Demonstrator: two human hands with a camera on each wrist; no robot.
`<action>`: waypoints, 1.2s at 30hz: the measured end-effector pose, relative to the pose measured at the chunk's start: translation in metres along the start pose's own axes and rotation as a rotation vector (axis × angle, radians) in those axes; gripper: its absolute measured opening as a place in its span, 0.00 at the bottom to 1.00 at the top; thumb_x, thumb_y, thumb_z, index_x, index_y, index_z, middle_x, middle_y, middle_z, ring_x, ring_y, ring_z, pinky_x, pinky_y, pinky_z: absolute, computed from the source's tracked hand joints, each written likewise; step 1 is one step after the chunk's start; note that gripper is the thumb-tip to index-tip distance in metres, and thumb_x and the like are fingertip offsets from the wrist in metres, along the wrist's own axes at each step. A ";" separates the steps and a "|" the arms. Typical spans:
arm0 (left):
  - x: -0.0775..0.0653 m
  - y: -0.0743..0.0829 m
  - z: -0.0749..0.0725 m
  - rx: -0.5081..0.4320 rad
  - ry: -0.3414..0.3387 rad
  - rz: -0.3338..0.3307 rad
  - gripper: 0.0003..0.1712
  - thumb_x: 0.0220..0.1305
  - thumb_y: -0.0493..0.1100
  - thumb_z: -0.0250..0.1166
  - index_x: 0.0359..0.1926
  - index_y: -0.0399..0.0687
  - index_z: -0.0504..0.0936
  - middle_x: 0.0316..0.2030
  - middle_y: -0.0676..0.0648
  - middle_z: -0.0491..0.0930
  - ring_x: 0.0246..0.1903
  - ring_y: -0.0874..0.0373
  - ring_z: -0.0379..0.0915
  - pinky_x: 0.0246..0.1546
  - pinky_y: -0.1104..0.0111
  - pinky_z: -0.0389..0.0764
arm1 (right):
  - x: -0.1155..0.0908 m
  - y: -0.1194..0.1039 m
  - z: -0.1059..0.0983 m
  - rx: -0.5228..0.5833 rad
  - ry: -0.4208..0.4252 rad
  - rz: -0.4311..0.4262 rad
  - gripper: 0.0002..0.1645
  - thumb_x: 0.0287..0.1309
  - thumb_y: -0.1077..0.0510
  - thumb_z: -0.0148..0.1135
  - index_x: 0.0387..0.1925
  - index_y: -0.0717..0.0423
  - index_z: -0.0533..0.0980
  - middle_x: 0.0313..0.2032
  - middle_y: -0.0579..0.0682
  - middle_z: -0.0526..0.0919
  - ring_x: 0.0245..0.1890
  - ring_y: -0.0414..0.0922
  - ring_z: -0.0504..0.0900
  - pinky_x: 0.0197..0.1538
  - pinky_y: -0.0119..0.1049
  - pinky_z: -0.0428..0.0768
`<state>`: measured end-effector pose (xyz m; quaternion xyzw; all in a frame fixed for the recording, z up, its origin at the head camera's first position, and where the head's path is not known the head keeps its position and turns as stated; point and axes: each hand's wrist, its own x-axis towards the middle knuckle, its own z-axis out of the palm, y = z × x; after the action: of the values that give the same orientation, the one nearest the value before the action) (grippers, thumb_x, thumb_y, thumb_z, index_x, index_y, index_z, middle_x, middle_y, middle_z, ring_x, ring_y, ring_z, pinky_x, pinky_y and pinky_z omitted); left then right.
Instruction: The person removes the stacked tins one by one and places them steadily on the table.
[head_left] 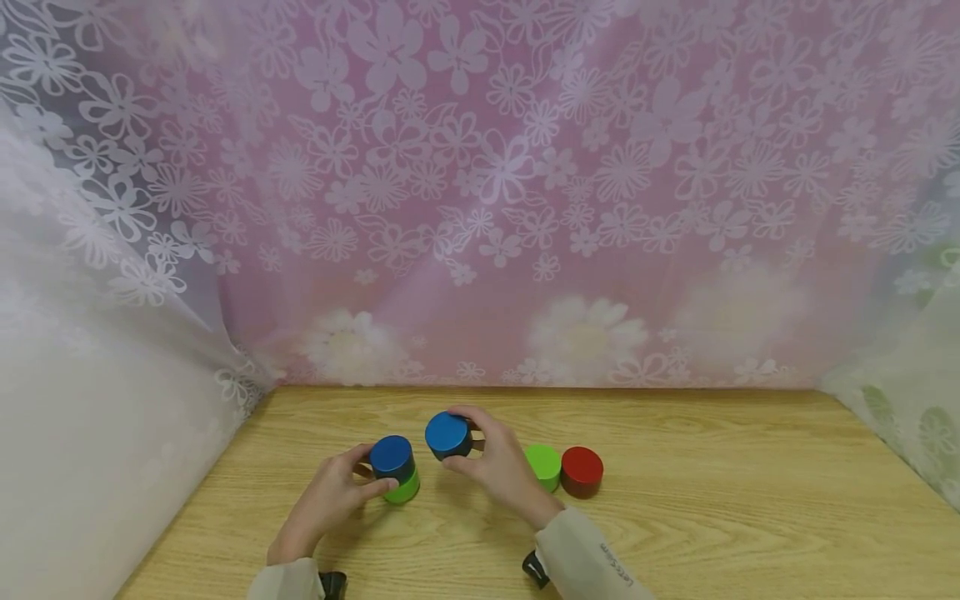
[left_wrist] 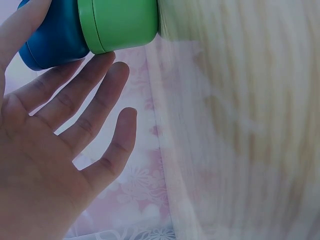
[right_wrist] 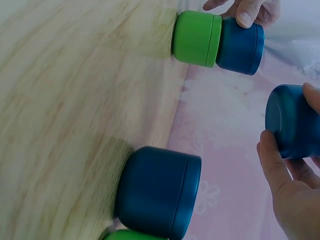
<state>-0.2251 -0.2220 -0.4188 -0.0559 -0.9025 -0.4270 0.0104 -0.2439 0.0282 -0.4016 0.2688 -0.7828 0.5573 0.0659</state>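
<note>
A blue round canister (head_left: 392, 455) stands on top of a green canister (head_left: 405, 487) at the left of the table. My left hand (head_left: 330, 493) holds this upper blue canister between thumb and fingers; the other fingers spread loose in the left wrist view. Just right of the stack, my right hand (head_left: 498, 462) grips another blue canister (head_left: 448, 433) by its sides. In the right wrist view that canister (right_wrist: 292, 122) hangs off the table, its base tilted toward the camera.
Right of my right hand stand a green canister (head_left: 542, 465) and a red canister (head_left: 582, 472), side by side. In the right wrist view a further blue canister (right_wrist: 157, 190) stands on the wooden table (head_left: 720, 492). A flowered curtain (head_left: 480, 208) hangs behind the table.
</note>
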 end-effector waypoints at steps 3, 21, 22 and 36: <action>0.000 0.000 0.001 -0.003 0.004 -0.001 0.33 0.57 0.44 0.78 0.60 0.34 0.80 0.42 0.48 0.84 0.43 0.51 0.81 0.41 0.56 0.83 | -0.002 0.000 -0.004 -0.005 0.005 0.001 0.34 0.55 0.70 0.74 0.64 0.63 0.74 0.59 0.61 0.78 0.58 0.59 0.77 0.54 0.50 0.82; 0.001 -0.001 0.001 -0.003 -0.004 -0.011 0.35 0.58 0.45 0.78 0.62 0.32 0.78 0.41 0.48 0.83 0.43 0.52 0.81 0.41 0.56 0.83 | -0.010 0.010 -0.024 -0.025 0.019 0.015 0.35 0.54 0.71 0.75 0.64 0.63 0.73 0.58 0.61 0.78 0.57 0.59 0.78 0.52 0.45 0.83; 0.001 -0.002 0.001 -0.004 -0.004 -0.011 0.35 0.58 0.45 0.78 0.62 0.32 0.78 0.41 0.48 0.83 0.43 0.52 0.81 0.41 0.56 0.83 | -0.010 0.010 -0.024 -0.024 0.020 0.017 0.35 0.54 0.71 0.75 0.64 0.64 0.73 0.58 0.61 0.78 0.57 0.60 0.77 0.52 0.45 0.83; -0.002 -0.001 0.000 -0.013 -0.002 -0.005 0.36 0.57 0.45 0.78 0.62 0.32 0.78 0.42 0.48 0.83 0.42 0.53 0.80 0.42 0.55 0.83 | -0.017 0.011 -0.035 -0.010 0.030 0.028 0.35 0.53 0.70 0.76 0.63 0.65 0.74 0.59 0.62 0.77 0.57 0.61 0.77 0.52 0.45 0.83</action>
<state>-0.2237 -0.2233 -0.4197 -0.0539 -0.8999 -0.4326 0.0081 -0.2419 0.0687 -0.4050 0.2490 -0.7882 0.5582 0.0715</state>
